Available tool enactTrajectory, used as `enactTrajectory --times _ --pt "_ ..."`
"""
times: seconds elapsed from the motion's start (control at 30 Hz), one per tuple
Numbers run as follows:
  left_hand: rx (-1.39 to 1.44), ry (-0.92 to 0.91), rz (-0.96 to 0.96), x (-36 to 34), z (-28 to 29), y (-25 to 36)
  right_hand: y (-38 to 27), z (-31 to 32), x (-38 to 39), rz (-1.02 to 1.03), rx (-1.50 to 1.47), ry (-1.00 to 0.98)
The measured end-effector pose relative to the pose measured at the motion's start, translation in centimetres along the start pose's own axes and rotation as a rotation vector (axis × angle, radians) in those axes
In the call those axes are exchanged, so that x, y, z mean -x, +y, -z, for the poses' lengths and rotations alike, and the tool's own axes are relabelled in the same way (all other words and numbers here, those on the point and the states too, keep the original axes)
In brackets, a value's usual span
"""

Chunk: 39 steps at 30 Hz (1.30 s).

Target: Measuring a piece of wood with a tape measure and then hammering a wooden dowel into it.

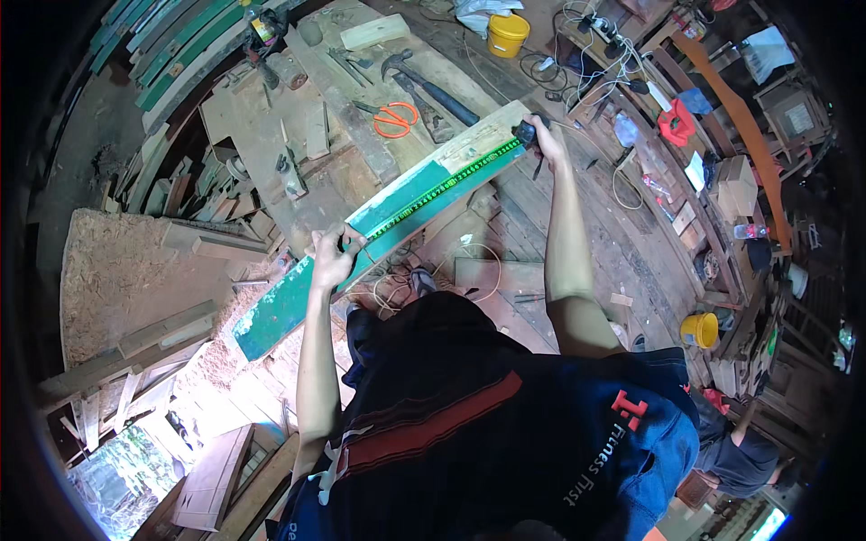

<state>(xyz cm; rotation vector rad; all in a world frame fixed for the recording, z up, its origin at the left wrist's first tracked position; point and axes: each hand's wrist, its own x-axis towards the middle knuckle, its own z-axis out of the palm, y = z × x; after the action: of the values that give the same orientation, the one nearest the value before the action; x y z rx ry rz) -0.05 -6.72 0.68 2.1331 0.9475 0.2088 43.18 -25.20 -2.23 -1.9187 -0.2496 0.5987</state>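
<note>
A long board [404, 206], painted green with a bare wood strip along its far edge and right end, lies slantwise before me. A bright green tape measure blade [451, 183] stretches along its face. My right hand [547, 149] is closed round the black tape measure case [524, 132] at the board's right end. Farther left, my left hand [334, 260] is closed at the blade's other end, on the board. A small dark thing shows between its fingers; its kind I cannot make out.
Beyond the board, a workbench [262, 122] holds a hammer [433, 90], orange-handled scissors [394, 119] and wood pieces. Stacked boards [171, 54] stand at the far left. Cables [600, 54] and a yellow bucket [508, 36] lie at the far right. Another person [735, 455] sits at the lower right.
</note>
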Motion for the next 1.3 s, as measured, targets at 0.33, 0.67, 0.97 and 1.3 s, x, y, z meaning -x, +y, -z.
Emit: enactTrajectory --times 0.33,0.67,0.97,1.3 --pt "-0.024 0.02 0.005 -0.2 0.1 0.4 -0.2 0.1 0.4 0.002 -0.035 -0.005" --pt "0.155 0.022 -0.08 -0.4 -1.6 -4.6 3.7 -1.0 -3.1 0.34 0.237 0.132" --pt "0.068 0.111 -0.059 3.6 7.3 -3.4 -5.0 -3.6 8.5 0.228 -0.154 0.029" --pt "0.257 0.208 0.335 15.2 17.8 -17.2 -5.7 -19.4 22.2 0.433 0.121 -0.513"
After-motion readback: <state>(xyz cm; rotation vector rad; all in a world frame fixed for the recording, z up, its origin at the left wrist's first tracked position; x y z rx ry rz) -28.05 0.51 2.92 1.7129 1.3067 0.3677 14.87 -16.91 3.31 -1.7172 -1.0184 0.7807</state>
